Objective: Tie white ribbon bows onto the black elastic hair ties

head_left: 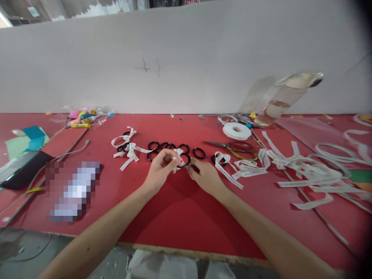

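My left hand (163,166) pinches a white ribbon (176,160) beside a black ring (185,160). On the ring's right side, the bent fingers of my right hand (203,176) close in at its lower edge. Several more black rings (198,153) lie just beyond my hands. To the left are rings with white ribbon bows (131,152) tied on them. Right of my right hand, another ring (220,159) has a loose ribbon around it. Scissors (241,151) with yellow handles lie partly spread behind that ribbon.
A white ribbon roll (236,131) and a tilted bottle (286,99) are at the back right. Cut ribbons (314,172) pile up at right. A blurred phone-like object (77,192), a dark case (26,168) and a bag of colourful items (83,118) are at left. The red table (174,221) ends nearest me.
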Motion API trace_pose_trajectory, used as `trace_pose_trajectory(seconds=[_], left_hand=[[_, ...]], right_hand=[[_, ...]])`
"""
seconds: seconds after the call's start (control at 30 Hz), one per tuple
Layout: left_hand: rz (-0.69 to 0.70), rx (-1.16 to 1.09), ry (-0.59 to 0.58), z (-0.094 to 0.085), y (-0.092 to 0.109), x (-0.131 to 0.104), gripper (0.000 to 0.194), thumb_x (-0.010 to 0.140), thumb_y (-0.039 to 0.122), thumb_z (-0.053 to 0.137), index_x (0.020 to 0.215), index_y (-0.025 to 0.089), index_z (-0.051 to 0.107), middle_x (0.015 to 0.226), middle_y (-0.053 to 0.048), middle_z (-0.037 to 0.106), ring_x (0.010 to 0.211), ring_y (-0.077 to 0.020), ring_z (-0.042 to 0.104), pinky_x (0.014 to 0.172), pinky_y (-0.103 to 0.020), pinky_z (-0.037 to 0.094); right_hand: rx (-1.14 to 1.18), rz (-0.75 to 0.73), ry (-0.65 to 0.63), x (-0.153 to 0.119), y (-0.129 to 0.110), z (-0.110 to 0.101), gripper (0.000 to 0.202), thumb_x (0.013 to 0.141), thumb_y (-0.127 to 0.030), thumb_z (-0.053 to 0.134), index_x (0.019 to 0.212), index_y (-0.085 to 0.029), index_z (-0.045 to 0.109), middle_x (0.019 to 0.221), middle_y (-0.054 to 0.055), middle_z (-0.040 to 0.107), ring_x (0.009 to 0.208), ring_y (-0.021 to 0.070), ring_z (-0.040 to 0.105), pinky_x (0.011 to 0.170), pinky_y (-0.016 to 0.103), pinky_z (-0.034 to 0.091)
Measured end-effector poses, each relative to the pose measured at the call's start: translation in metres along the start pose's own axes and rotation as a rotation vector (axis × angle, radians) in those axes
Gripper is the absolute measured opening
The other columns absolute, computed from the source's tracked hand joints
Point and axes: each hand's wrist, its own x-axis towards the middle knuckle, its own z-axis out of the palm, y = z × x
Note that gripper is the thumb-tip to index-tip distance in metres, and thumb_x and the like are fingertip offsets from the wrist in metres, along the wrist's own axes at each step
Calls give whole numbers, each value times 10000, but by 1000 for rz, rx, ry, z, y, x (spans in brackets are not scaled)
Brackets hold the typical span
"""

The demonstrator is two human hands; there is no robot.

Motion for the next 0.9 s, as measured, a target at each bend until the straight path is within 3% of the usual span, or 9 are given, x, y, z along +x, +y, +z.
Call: trace_pose_trajectory(seconds=[0.1, 0.37, 0.5, 0.63, 0.77, 0.9], left_hand=[[-19, -24, -40, 0, 3, 0, 198, 865, 355, 681, 909, 185, 588, 745, 8, 649, 611, -72, 546, 598, -215, 463], [111, 74, 49, 6, 5, -11, 267, 811, 373, 740, 783, 161, 580, 740, -33, 705, 637, -96, 612, 645, -226, 500], [100, 113, -16, 4, 5, -8, 217, 847, 349, 704, 869, 166, 587, 783, -33, 710, 658, -99, 616, 662, -231, 505], [63, 137, -29, 2, 2, -1, 216, 923, 359, 590, 1033, 174, 600, 877, -41, 709, 645, -92, 584, 676, -252, 494], [22, 184, -39, 0, -4, 2, 186, 926, 289, 561, 1071, 183, 609, 1033, -69, 714, 842, -131, 635, 713, -242, 478], [7, 254, -46, -1, -7, 2, 173, 910, 242, 565, 1068, 194, 618, 1085, -64, 715, 947, -150, 658, 748, -240, 482]], right_hand=[[0, 9, 19, 1, 1, 1, 130, 870, -292, 421, 791, -230, 503, 663, 18, 622, 612, 187, 579, 599, 272, 323], [-4, 47, 24, 0, 1, 2, 157, 876, -308, 436, 743, -230, 463, 575, -11, 545, 531, 162, 524, 560, 270, 286], [118, 5, 41, 0, 4, 0, 164, 899, -307, 453, 754, -232, 459, 586, -23, 542, 544, 153, 520, 581, 272, 330], [395, -57, 285, -4, 1, 0, 155, 957, -359, 473, 866, -234, 492, 694, -23, 558, 605, 136, 541, 609, 261, 417], [478, -172, 545, -12, -6, 1, 127, 949, -329, 528, 1032, -234, 539, 931, 36, 579, 809, 153, 592, 676, 265, 479], [440, -254, 333, -13, -10, 2, 97, 937, -321, 563, 914, -230, 591, 889, 30, 603, 772, 148, 592, 661, 271, 483]])
